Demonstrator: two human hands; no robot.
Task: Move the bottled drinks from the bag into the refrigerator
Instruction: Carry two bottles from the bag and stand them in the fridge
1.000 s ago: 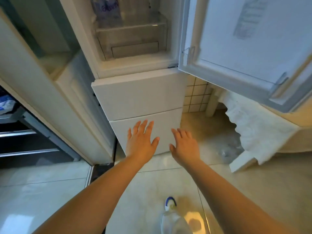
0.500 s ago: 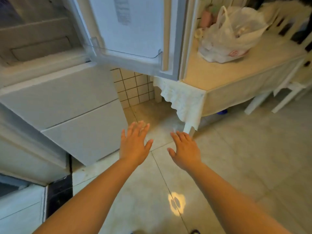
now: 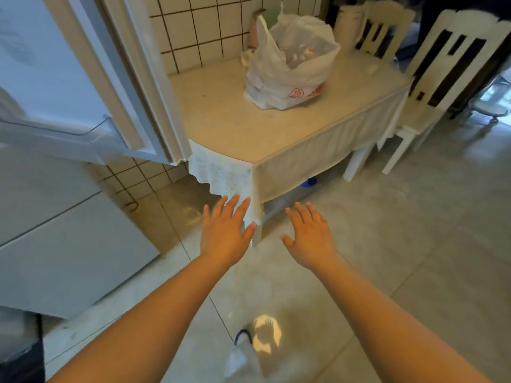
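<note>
While bag (image 3: 290, 64) sits on table (image 3: 235, 125), well apart from you, both hands empty: left hand (image 3: 224, 233), right hand (image 3: 311, 236), fingers spread, palms down. Fridge door (image 3: 83, 78) stands open, ready for bottles; bottles inside bag unclear.

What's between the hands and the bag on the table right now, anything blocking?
Nothing visible blocks it. Both the left hand and right hand are empty, held out over the floor short of the table. The bag sits toward the table's back, bare tabletop before it.
</note>
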